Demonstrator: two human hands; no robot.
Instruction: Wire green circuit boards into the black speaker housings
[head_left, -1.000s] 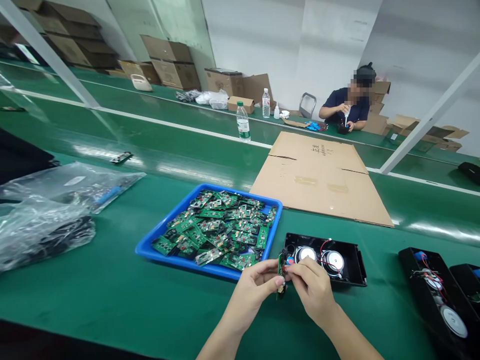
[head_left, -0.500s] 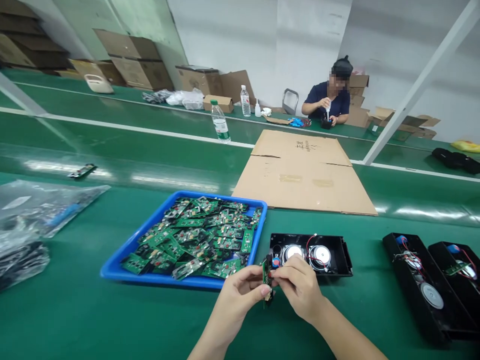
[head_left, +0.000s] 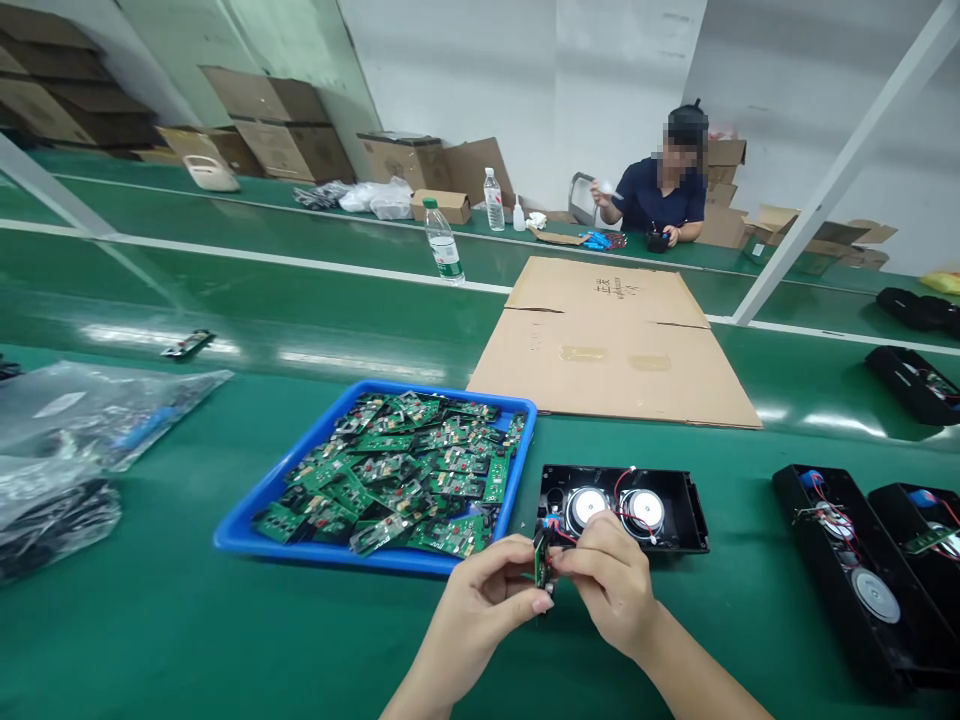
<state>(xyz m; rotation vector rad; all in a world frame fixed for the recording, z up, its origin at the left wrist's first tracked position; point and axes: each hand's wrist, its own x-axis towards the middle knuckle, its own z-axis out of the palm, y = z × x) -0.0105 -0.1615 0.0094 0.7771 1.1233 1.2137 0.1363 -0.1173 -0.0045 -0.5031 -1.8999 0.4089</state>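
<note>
Left hand [head_left: 480, 598] grips circuit board [head_left: 540, 562], long axis near upright; right hand [head_left: 611, 582] closed against it (fingertips' hold hidden); speaker housing [head_left: 681, 502] just beyond right hand.

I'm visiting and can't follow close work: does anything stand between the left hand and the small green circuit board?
Nothing visible does: the left hand holds the small green circuit board directly, the right hand at its other side.

Left grip [head_left: 484, 605], right grip [head_left: 616, 585]; both pinched
</note>
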